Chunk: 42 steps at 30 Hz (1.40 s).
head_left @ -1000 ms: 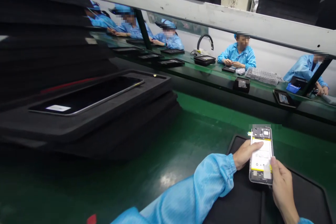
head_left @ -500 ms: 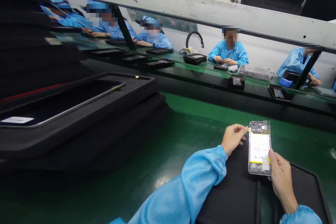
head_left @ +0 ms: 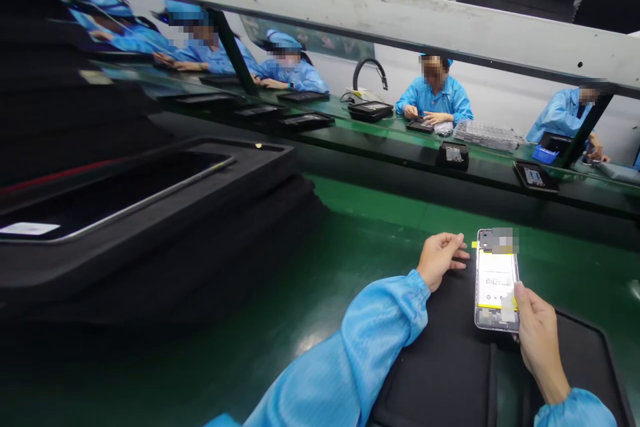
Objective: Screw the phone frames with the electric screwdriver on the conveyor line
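My right hand grips an opened smartphone by its lower right edge, thumb on top. The phone's back is off, so a white battery with yellow edges shows; part of its upper end is blurred out. A small yellow tab sticks out from the upper left side. Just left of that tab, my left hand is held with its fingers apart and nothing in them. Beneath both hands lie black trays on the green bench.
A tall stack of black foam trays stands at left, a large dark-screened device on top. Across the green bench, a conveyor line carries trays. Several people in blue work behind it. A beam crosses above.
My left hand has let go of the yellow tab and drawn slightly left, its fingers spreading. The phone stays in my right hand, nearly still.
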{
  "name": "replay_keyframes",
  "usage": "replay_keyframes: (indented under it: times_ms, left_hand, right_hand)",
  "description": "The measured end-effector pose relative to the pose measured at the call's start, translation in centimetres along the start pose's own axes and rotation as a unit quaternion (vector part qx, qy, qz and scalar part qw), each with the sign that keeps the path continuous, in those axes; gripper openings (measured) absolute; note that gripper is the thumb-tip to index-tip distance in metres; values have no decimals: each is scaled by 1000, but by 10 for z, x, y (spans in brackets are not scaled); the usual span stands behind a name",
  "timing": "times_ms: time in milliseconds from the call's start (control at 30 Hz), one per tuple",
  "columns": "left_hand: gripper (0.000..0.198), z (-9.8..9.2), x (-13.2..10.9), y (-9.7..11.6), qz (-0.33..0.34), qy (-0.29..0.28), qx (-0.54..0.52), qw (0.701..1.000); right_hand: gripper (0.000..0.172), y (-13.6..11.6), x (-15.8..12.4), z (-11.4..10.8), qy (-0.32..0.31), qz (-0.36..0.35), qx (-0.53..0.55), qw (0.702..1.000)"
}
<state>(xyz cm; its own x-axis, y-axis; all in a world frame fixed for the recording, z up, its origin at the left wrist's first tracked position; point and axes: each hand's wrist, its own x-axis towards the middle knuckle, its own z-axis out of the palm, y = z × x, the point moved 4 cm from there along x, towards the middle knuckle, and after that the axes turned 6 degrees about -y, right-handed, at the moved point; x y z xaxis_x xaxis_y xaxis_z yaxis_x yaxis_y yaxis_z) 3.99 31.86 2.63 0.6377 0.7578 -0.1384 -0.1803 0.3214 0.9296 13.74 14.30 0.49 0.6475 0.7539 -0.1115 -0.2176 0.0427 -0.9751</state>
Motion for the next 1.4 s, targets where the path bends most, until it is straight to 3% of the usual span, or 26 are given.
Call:
replay_keyframes:
  times_ms: [267, 433, 500, 600, 633, 733, 867, 1233, 1400]
  left_hand:
    - [15, 6, -2, 6, 7, -17, 56, 998]
    - [10, 25, -30, 28, 93, -60, 165, 980]
    - [3, 38, -49, 37, 164, -114, 243, 949]
    - [13, 58, -72, 39, 247, -198, 396, 862]
    - [15, 62, -77, 37, 250, -211, 433, 840]
    - [13, 68, -80, 30, 217, -214, 486, 819]
    - [10, 68, -78, 27, 205, -198, 511, 811]
    - [7, 70, -75, 22, 239, -239, 509, 791]
    - [4, 69, -80, 37, 244, -208, 499, 805]
  right_hand:
    - [57, 2, 2, 0, 10, 0, 55, 998]
    - [56, 1, 5, 0, 20, -41, 36, 998]
    - [52, 1, 6, -2, 21, -67, 21, 997]
    - [48, -1, 5, -3, 27, -107, -18, 994]
    - [47, -2, 5, -2, 28, -117, -29, 992]
    - [47, -6, 2, 2, 25, -127, -51, 990]
    - [48, -11, 0, 6, 30, -131, -70, 988]
    - [51, -12, -2, 7, 39, -138, -84, 986]
    - [51, -13, -2, 6, 35, -126, -61, 990]
